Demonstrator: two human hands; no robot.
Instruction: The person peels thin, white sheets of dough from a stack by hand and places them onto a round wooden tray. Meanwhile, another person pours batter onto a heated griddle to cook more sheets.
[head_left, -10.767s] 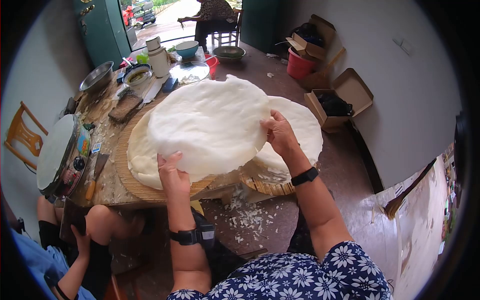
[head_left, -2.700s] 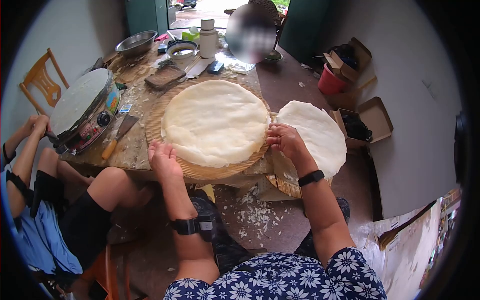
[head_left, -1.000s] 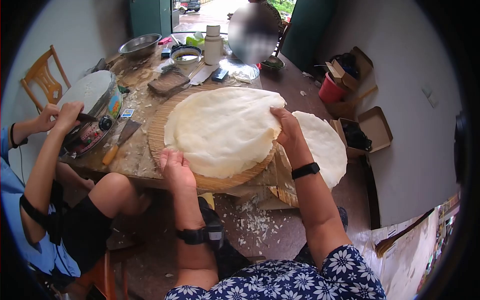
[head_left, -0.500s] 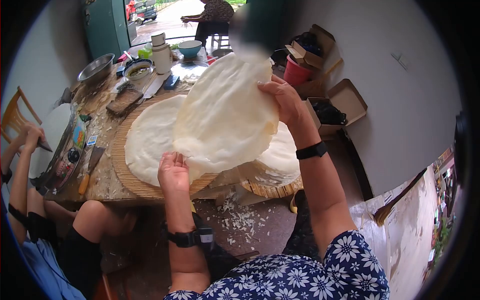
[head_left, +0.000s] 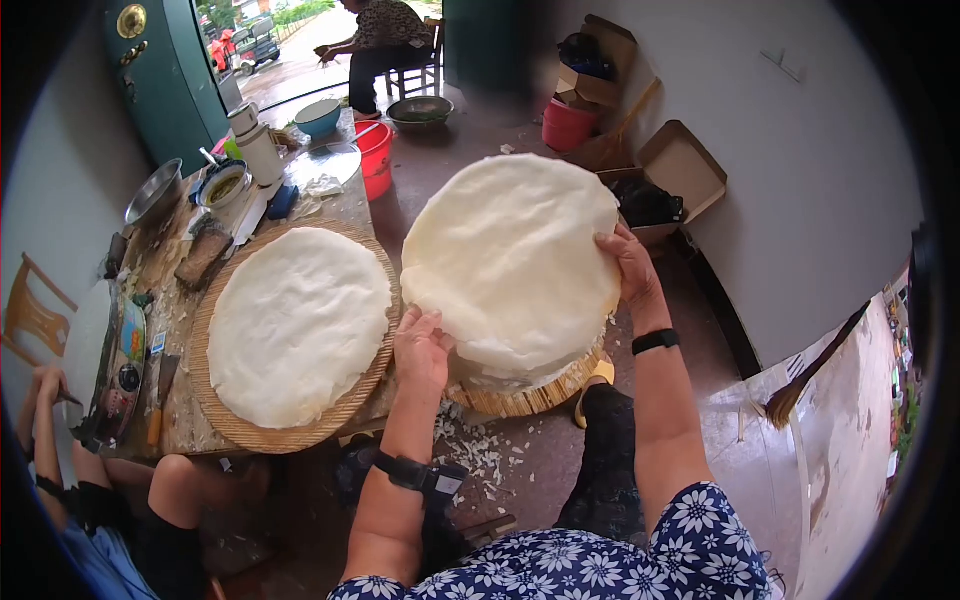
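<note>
A large, thin, pale round dough sheet (head_left: 515,255) hangs between my two hands over a stack of similar sheets (head_left: 490,381). My left hand (head_left: 423,348) pinches its lower left edge, and my right hand (head_left: 632,262) grips the right edge, thumb on top. The stack rests on a round slatted board (head_left: 535,396), mostly hidden under the held sheet. Left of my left hand, another white dough sheet (head_left: 300,325) lies flat on a round ridged board (head_left: 225,425) on the table.
The worn wooden table (head_left: 185,415) carries a wooden-handled scraper (head_left: 158,400), a metal bowl (head_left: 155,195) and a blue bowl (head_left: 318,118). A red bucket (head_left: 374,165) stands beyond it. White scraps (head_left: 485,450) litter the floor. One person sits at left, another by the doorway.
Both hands have carried the dough sheet rightward and lower, from partly above the table's board to above the stack. The sheet on the table is now uncovered. My view has shifted.
</note>
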